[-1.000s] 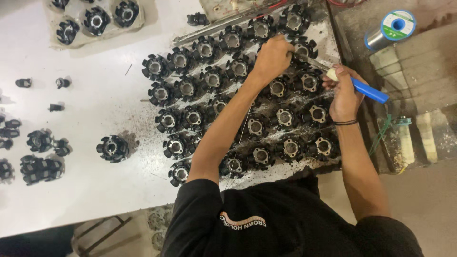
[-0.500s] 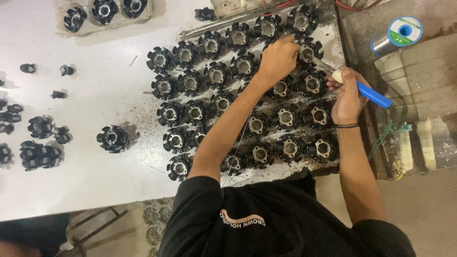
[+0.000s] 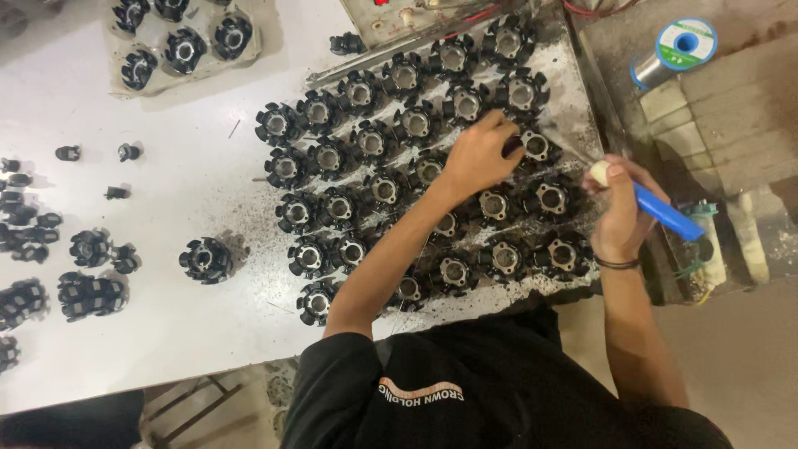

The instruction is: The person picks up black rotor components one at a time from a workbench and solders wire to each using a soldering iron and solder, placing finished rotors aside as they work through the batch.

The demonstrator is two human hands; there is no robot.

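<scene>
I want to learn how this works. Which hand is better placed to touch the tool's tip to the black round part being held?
Probably the right hand: it already grips the blue-handled tool, tip angled toward the black round part that the left hand rests on.

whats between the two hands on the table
In the head view, one black round part with a metal centre lies between the left hand and right hand.

A white table [image 3: 166,333] carries rows of black, seemingly metal-cored round parts [image 3: 332,158].
</scene>
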